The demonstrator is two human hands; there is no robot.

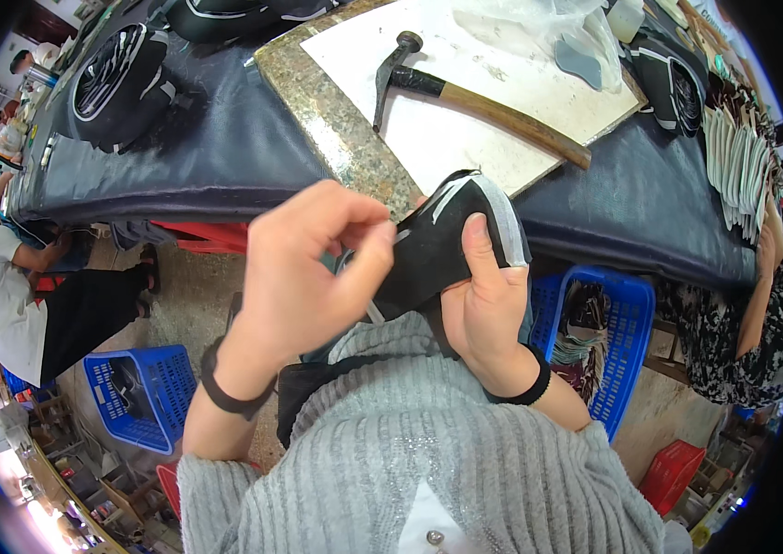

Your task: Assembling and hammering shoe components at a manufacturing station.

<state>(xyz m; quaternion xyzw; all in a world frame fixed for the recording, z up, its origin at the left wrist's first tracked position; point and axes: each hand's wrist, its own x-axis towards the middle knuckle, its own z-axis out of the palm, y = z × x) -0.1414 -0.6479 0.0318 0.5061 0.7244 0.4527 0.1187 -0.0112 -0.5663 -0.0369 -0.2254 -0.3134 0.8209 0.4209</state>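
Note:
My right hand (493,319) grips a black shoe upper (428,254) with pale strips along its edges, the thumb pressed flat on its face. The upper is held up in front of my body, just off the table's near edge. My left hand (308,272) is at the upper's left side, thumb and forefinger pinched together. What is in that pinch, if anything, I cannot make out. Beyond the hands, a hammer (474,111) with a wooden handle lies on a white sheet (354,46) over a speckled stone slab (317,111).
Bundles of black shoe pieces (124,92) sit on the dark-covered table (225,138). A clear plastic bag (576,28) lies at the back. Blue baskets (137,397) stand on the floor at both sides. One person (13,277) sits left; another person's arm (760,277) is beside stacked pieces (737,166).

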